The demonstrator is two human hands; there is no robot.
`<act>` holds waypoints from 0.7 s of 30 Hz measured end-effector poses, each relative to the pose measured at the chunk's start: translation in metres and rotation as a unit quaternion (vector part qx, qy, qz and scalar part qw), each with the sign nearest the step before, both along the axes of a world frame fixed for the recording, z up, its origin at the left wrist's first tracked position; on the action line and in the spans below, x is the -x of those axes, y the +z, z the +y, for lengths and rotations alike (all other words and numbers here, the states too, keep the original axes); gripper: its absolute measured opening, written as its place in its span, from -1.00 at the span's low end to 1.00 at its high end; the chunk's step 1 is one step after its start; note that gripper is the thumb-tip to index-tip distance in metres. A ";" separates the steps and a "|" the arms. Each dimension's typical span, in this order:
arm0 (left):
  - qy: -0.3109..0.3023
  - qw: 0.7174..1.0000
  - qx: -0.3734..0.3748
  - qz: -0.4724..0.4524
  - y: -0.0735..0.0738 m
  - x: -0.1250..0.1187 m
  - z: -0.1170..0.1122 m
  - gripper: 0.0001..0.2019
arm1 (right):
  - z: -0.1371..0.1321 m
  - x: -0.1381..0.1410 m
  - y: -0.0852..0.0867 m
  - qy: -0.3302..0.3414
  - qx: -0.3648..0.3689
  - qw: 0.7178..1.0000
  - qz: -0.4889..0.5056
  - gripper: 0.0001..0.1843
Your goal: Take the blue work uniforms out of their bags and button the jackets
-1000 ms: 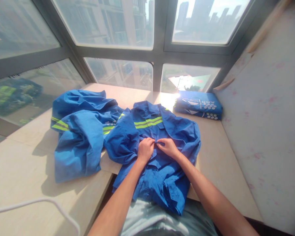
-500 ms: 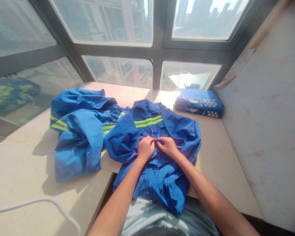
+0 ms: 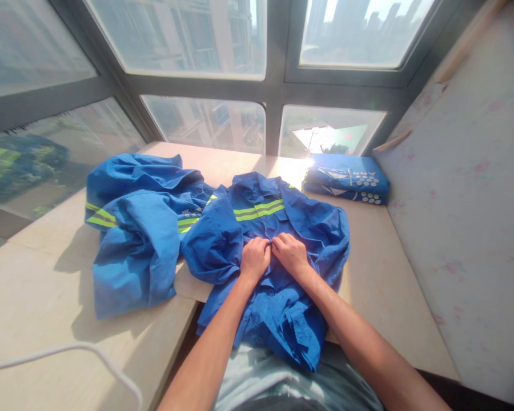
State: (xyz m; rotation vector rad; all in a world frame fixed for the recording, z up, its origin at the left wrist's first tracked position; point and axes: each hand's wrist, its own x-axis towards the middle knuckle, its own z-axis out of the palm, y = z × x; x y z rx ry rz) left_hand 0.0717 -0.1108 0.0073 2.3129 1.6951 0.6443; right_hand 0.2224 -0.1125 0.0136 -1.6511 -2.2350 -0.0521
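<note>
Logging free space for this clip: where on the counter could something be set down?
Right: the counter between the jacket, the folded bundle and the wall. Left: the stretch between the rumpled clothes and the white cable. Crowded: the middle, where jacket and rumpled clothes meet and the left hand and right hand pinch the jacket's front.

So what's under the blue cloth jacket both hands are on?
Pale, flat counter shows beside the jacket; its hem overlaps grey-green cloth trousers. Whatever's directly beneath is covered.
</note>
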 end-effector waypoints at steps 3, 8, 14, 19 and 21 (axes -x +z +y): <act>0.006 1.000 0.006 0.008 0.001 0.000 -0.001 -0.81 | 0.000 -0.001 0.003 0.025 -0.005 0.999 -0.038 -0.85; 0.003 1.000 0.016 0.023 0.003 0.000 -0.001 -0.82 | 0.001 -0.004 0.007 0.071 -0.005 0.994 -0.083 -0.83; 0.005 1.000 0.016 0.023 0.003 -0.002 -0.002 -0.82 | 0.003 0.002 0.014 0.037 0.059 0.996 -0.057 -0.83; 0.031 0.999 0.017 0.021 0.004 -0.003 -0.006 -0.82 | 0.003 0.001 0.015 -0.030 0.119 0.990 0.071 -0.84; 0.035 0.999 0.020 0.016 0.004 -0.003 -0.006 -0.81 | 0.004 -0.003 0.012 -0.023 0.131 0.984 0.122 -0.82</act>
